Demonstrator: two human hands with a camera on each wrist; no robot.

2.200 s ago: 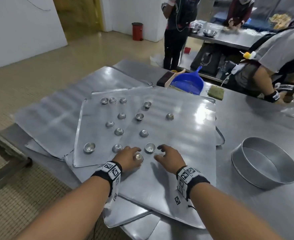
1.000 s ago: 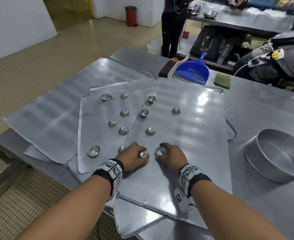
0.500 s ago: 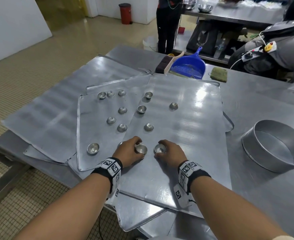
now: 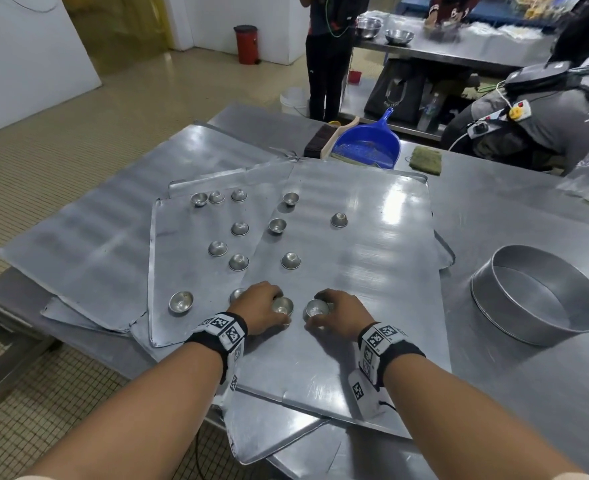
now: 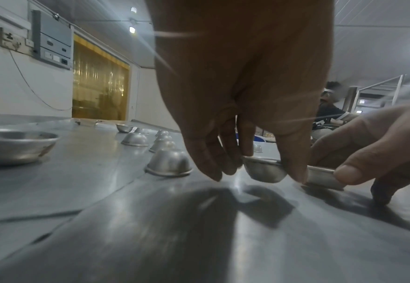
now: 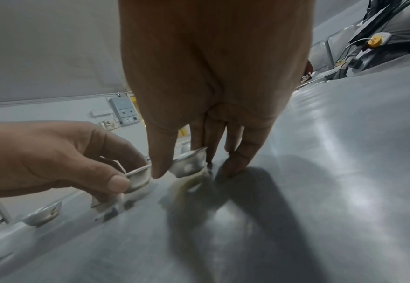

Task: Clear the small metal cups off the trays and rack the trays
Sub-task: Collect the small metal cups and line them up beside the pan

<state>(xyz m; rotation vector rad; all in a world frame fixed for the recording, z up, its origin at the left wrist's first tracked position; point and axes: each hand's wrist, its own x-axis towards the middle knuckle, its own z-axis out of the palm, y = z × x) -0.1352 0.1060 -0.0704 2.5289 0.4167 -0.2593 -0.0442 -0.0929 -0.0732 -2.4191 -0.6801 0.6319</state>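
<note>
Several flat metal trays lie overlapped on a steel table; the top tray (image 4: pixel 372 271) and the tray to its left (image 4: pixel 182 265) carry several small metal cups, some upright, some upside down. My left hand (image 4: pixel 262 308) pinches one upright cup (image 4: pixel 282 305) (image 5: pixel 264 172) just above the top tray's near part. My right hand (image 4: pixel 338 311) pinches another upright cup (image 4: pixel 315 309) (image 6: pixel 188 165) right beside it. An upside-down cup (image 5: pixel 168 164) sits just left of my left fingers. Another upright cup (image 4: pixel 181 302) stands at the left tray's near corner.
A round metal cake pan (image 4: pixel 537 294) sits on the table to the right. A blue dustpan (image 4: pixel 367 143), a brush and a green pad (image 4: pixel 424 160) lie at the far edge. People stand and sit beyond the table.
My right hand moved in and took hold of the cup beside the one in my left hand. Both hands now pinch their cups close together.
</note>
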